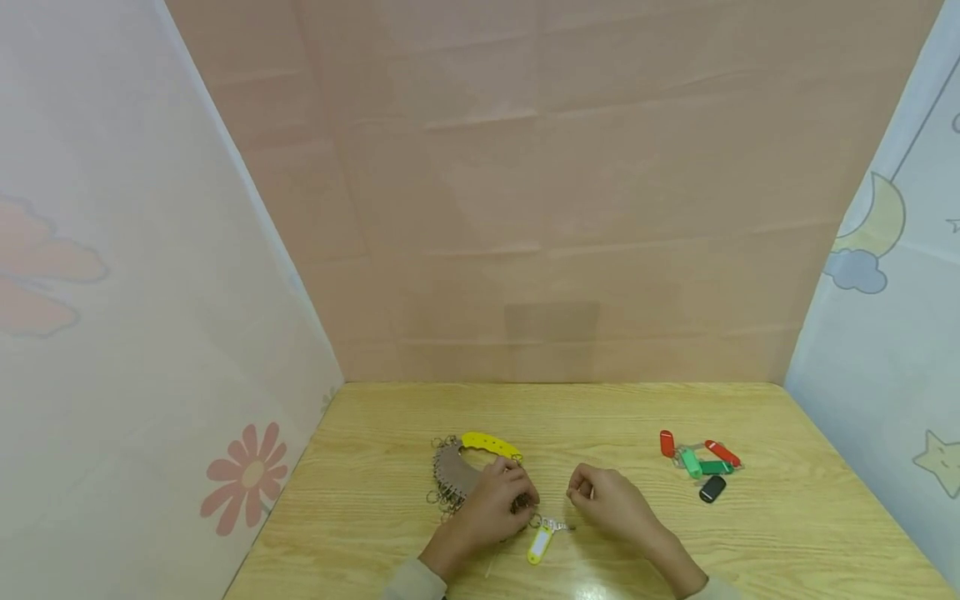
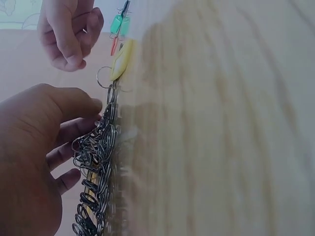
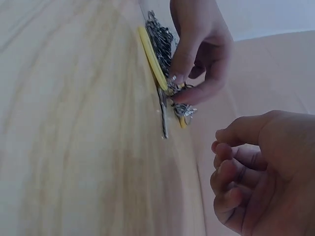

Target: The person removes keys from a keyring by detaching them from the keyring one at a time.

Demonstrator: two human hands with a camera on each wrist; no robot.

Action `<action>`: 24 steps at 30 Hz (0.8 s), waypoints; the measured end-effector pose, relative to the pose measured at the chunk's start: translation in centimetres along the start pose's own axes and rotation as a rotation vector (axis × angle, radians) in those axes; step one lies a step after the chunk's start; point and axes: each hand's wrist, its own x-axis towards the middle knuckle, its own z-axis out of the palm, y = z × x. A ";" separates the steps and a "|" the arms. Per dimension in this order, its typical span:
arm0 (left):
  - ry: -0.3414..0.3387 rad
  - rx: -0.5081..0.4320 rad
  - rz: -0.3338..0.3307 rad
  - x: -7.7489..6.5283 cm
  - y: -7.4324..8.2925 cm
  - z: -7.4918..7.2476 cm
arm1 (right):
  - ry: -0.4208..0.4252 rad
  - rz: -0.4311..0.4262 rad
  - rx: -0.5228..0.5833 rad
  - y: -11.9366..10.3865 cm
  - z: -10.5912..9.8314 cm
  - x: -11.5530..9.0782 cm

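A curved grey key holder [image 1: 457, 471] with a yellow handle [image 1: 491, 443] lies on the table, metal rings hanging along its edge. At its right end my left hand [image 1: 491, 504] pinches some of the rings [image 2: 96, 147] between thumb and fingers; the exact contact is partly hidden. Just right of that hand lie a yellow key tag [image 1: 540, 543] with a white label and silver keys [image 1: 557, 525] on a ring. My right hand [image 1: 618, 508] hovers beside the keys, apart from them. Its fingers are loosely curled, thumb near the index finger, with nothing visible between them.
To the right on the wooden table [image 1: 375, 417] lies a group of key tags: red [image 1: 722, 453], light green [image 1: 691, 462], dark green [image 1: 716, 467] and black [image 1: 712, 489]. Pinkish-brown cloth [image 1: 525, 208] hangs behind, with patterned sheets at both sides.
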 end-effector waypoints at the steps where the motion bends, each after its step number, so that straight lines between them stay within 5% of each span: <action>1: -0.009 0.004 0.000 0.0 0.0 0.0 | -0.010 -0.006 0.002 -0.1 0.3 0.0; 10: -0.064 0.029 0.004 0.2 0.0 0.3 | -0.086 -0.049 -0.021 -0.5 2.5 -0.1; 24: -0.080 0.014 0.009 0.3 -0.1 0.3 | -0.087 -0.072 -0.045 -1.9 3.7 0.0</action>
